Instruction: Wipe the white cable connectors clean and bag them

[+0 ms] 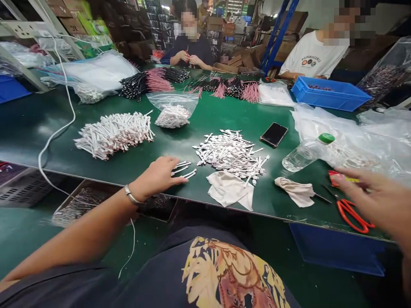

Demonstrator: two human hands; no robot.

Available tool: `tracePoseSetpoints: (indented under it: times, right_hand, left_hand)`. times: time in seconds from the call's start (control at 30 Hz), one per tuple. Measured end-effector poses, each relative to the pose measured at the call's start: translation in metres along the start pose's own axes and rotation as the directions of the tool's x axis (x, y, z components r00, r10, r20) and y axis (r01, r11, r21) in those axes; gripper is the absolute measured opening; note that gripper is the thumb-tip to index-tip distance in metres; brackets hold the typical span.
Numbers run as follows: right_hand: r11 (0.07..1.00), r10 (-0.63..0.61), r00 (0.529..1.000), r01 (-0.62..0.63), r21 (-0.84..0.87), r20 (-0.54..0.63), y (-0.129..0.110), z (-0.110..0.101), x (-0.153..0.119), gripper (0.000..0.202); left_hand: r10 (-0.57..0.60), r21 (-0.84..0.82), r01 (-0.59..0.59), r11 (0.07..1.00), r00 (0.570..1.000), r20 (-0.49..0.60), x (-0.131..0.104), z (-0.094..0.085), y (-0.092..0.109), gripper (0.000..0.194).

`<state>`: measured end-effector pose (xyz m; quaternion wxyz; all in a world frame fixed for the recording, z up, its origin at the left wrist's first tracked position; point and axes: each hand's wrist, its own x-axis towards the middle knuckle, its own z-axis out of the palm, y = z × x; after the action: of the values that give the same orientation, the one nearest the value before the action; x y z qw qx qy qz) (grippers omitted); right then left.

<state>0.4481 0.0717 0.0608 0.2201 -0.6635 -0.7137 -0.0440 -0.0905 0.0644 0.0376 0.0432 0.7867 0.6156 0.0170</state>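
My left hand [160, 174] rests on the green table with its fingers apart, beside several short white connector leads [184, 170]. Right of them spreads a loose pile of the same white leads [229, 152], with a cream cloth [229, 190] at its front edge. At the far right my right hand [375, 194], smeared by motion, is over the table edge. Its fingertips are close to a small red and yellow packet [335, 177]; whether they grip it I cannot tell. Just below lie scissors with red handles [355, 218]. Another cloth [295, 191] is wrapped around a thin metal tool [323, 199].
A stacked heap of white leads [115, 132] and a filled plastic bag [173, 115] lie left. A phone [274, 134] and a tipped clear bottle [303, 155] lie right. A white cable [66, 85] crosses the left side. Two people sit opposite; a blue bin [330, 96] stands back right.
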Motion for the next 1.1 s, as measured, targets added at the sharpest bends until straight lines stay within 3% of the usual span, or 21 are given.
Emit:
tracePoseSetpoints:
  times: [0.1, 0.23, 0.4, 0.8, 0.97, 1.1]
  right_hand:
    - [0.970, -0.212, 0.963, 0.185, 0.159, 0.169, -0.080, 0.024, -0.028, 0.033]
    - [0.900, -0.424, 0.874, 0.377, 0.218, 0.237, -0.130, 0.049, -0.043, 0.031]
    - [0.853, -0.519, 0.816, 0.476, 0.215, 0.254, -0.149, 0.064, -0.034, 0.026]
    - [0.779, -0.602, 0.789, 0.546, 0.309, 0.123, -0.163, 0.093, -0.011, 0.017]
    - [0.746, -0.649, 0.750, 0.595, 0.300, 0.128, -0.177, 0.086, -0.010, 0.018]
    - [0.716, -0.687, 0.721, 0.651, 0.251, 0.090, -0.220, 0.073, 0.027, 0.025]
  left_hand:
    - [-0.017, -0.028, 0.016, 0.999, 0.999, -0.043, 0.001, 0.008, 0.000, 0.066]
    - [0.041, 0.030, -0.041, 0.999, 0.999, 0.003, 0.006, 0.005, 0.000, 0.036]
    - [0.130, 0.163, -0.147, 0.976, 0.986, 0.106, 0.019, -0.007, -0.004, 0.025]
    - [0.068, 0.277, -0.088, 0.957, 0.994, 0.082, 0.020, -0.009, -0.033, 0.023]
    - [0.023, 0.247, -0.051, 0.968, 0.993, 0.117, 0.036, -0.014, -0.037, 0.025]
    - [0.012, 0.176, -0.025, 0.984, 0.997, 0.077, 0.050, -0.011, -0.046, 0.023]
